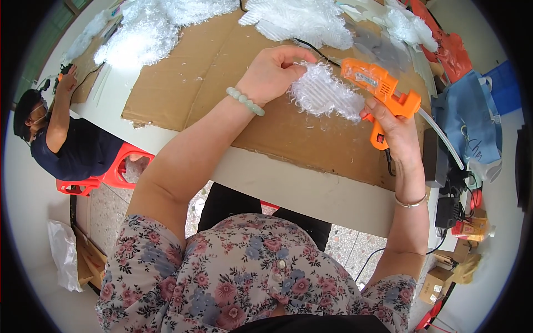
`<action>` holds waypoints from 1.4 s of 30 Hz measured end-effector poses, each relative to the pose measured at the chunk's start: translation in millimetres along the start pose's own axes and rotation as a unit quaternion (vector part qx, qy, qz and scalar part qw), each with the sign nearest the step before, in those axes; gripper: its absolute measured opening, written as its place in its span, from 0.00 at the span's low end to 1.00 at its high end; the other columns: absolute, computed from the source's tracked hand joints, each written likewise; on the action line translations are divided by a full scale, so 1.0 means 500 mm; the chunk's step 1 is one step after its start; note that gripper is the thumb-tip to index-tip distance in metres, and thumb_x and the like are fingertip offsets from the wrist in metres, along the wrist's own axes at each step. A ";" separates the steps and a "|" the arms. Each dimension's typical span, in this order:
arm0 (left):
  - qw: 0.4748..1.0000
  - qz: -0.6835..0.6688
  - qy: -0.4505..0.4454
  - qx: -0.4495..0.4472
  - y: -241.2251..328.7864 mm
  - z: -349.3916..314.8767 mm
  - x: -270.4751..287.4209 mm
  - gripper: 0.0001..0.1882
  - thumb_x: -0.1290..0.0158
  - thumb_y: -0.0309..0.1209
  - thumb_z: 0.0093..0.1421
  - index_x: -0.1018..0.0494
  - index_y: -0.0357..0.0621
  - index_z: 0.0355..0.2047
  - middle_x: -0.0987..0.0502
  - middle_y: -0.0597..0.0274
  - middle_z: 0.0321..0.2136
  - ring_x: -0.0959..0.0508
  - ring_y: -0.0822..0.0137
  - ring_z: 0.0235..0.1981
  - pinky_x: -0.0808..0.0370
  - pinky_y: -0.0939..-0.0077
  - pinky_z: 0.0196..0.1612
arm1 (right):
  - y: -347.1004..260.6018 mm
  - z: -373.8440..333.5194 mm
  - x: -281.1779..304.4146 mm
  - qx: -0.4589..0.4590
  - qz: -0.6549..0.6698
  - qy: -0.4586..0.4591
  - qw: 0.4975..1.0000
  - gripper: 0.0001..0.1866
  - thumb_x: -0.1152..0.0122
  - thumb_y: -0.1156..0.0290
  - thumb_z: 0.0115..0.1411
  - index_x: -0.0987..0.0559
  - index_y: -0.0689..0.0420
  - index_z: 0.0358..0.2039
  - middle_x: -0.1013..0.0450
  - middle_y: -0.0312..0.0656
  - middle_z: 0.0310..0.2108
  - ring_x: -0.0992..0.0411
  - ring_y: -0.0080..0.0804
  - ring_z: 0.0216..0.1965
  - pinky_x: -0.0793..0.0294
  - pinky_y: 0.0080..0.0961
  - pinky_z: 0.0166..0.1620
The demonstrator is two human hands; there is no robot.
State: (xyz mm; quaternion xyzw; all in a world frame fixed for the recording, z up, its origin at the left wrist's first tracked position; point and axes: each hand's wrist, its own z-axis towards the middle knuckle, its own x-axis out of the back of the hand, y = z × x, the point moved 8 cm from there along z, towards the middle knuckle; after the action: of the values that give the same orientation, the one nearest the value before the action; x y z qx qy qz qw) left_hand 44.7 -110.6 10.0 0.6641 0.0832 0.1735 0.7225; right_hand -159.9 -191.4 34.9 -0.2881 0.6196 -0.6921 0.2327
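Note:
My right hand (pixel 393 126) is wrapped round the handle of an orange hot glue gun (pixel 371 77), whose nozzle end points to the left. A long translucent glue stick (pixel 441 136) sticks out of its back. Below the gun's body lies a piece of white curly plush fabric (pixel 325 94) with ribbed stripes. Its left upper edge is pinched between the fingers of my left hand (pixel 277 72), which wears a beaded bracelet. The piece's right end reaches close to my right fingers; whether they touch it I cannot tell.
Flattened brown cardboard (pixel 205 83) covers much of the white table (pixel 311 191). Heaps of white fluffy fabric (pixel 300 22) lie along the far side. A blue bag (pixel 469 122) hangs at the right. Another person (pixel 61 127) sits at the left, holding a tool.

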 end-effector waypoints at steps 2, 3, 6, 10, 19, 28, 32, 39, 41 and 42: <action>0.999 -0.042 0.002 0.019 -0.019 0.002 0.003 0.11 0.50 0.21 0.55 0.23 0.39 0.39 0.25 0.67 0.25 0.30 0.79 0.24 0.33 0.86 0.26 | -0.003 -0.002 -0.007 -0.005 -0.016 -0.022 1.000 0.09 0.38 0.70 0.55 0.25 0.59 0.35 0.27 0.35 0.27 0.29 0.23 0.30 0.30 0.21 0.37; 0.996 -0.086 0.004 0.038 -0.030 0.003 0.004 0.11 0.51 0.21 0.56 0.23 0.38 0.38 0.25 0.66 0.25 0.30 0.80 0.24 0.33 0.86 0.25 | -0.003 -0.003 -0.014 -0.011 -0.033 -0.044 0.998 0.09 0.38 0.70 0.55 0.25 0.59 0.35 0.27 0.35 0.27 0.29 0.22 0.30 0.30 0.21 0.36; 0.985 -0.160 0.007 0.060 -0.016 -0.006 -0.007 0.10 0.52 0.22 0.57 0.23 0.36 0.37 0.24 0.64 0.27 0.29 0.79 0.25 0.32 0.86 0.25 | 0.001 -0.009 -0.035 -0.033 -0.102 -0.088 0.990 0.09 0.38 0.71 0.55 0.25 0.60 0.35 0.27 0.35 0.27 0.29 0.21 0.29 0.30 0.20 0.35; 0.985 -0.150 0.000 0.089 -0.018 -0.009 -0.007 0.11 0.55 0.22 0.60 0.26 0.33 0.40 0.23 0.60 0.33 0.26 0.77 0.28 0.28 0.83 0.30 | 0.011 -0.012 -0.048 -0.054 -0.149 -0.082 0.984 0.09 0.39 0.72 0.55 0.25 0.61 0.36 0.27 0.34 0.26 0.30 0.20 0.29 0.31 0.19 0.34; 0.983 -0.151 -0.009 0.104 -0.002 -0.016 -0.021 0.14 0.56 0.28 0.60 0.26 0.31 0.41 0.23 0.60 0.32 0.25 0.76 0.28 0.26 0.83 0.31 | 0.027 -0.010 -0.059 -0.063 -0.107 -0.085 0.989 0.09 0.40 0.72 0.55 0.25 0.60 0.35 0.29 0.33 0.27 0.32 0.19 0.29 0.32 0.18 0.34; 0.983 -0.154 -0.007 0.100 -0.007 -0.013 -0.021 0.16 0.56 0.29 0.60 0.27 0.29 0.42 0.23 0.58 0.33 0.24 0.75 0.29 0.26 0.82 0.33 | 0.015 -0.004 -0.057 -0.052 -0.151 -0.071 0.985 0.09 0.38 0.71 0.55 0.25 0.60 0.34 0.29 0.32 0.26 0.34 0.18 0.26 0.34 0.17 0.30; 0.984 -0.145 -0.004 0.099 -0.006 -0.013 -0.018 0.15 0.56 0.27 0.59 0.27 0.29 0.42 0.23 0.57 0.34 0.25 0.75 0.29 0.27 0.83 0.33 | 0.009 -0.002 -0.051 -0.036 -0.152 -0.058 0.986 0.10 0.38 0.70 0.55 0.25 0.60 0.35 0.29 0.31 0.26 0.34 0.17 0.25 0.34 0.16 0.29; 0.991 -0.105 -0.029 0.072 -0.011 -0.012 -0.012 0.14 0.51 0.21 0.54 0.26 0.32 0.42 0.23 0.63 0.32 0.28 0.79 0.28 0.31 0.86 0.30 | -0.005 -0.006 -0.048 -0.043 -0.076 -0.057 0.994 0.09 0.38 0.71 0.55 0.25 0.60 0.35 0.29 0.33 0.25 0.32 0.20 0.25 0.33 0.18 0.30; 0.993 -0.096 -0.022 0.062 -0.012 -0.011 -0.012 0.14 0.51 0.21 0.54 0.25 0.33 0.42 0.23 0.63 0.32 0.28 0.79 0.28 0.31 0.86 0.30 | -0.004 -0.006 -0.038 -0.035 -0.039 -0.052 0.997 0.10 0.39 0.69 0.55 0.25 0.60 0.35 0.29 0.33 0.25 0.32 0.21 0.26 0.33 0.19 0.30; 0.995 -0.087 -0.014 0.051 -0.012 -0.010 -0.010 0.14 0.50 0.20 0.54 0.25 0.34 0.41 0.23 0.64 0.31 0.28 0.79 0.29 0.31 0.86 0.30 | -0.002 -0.005 -0.032 -0.026 -0.001 -0.047 0.999 0.10 0.40 0.68 0.56 0.26 0.60 0.35 0.30 0.34 0.24 0.31 0.23 0.26 0.33 0.21 0.31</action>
State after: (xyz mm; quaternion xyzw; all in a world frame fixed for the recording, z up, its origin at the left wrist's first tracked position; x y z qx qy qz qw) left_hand 39.1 -108.2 3.2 0.6929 0.1392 0.0966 0.7008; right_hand -149.9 -178.3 34.1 -0.3270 0.6257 -0.6613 0.2536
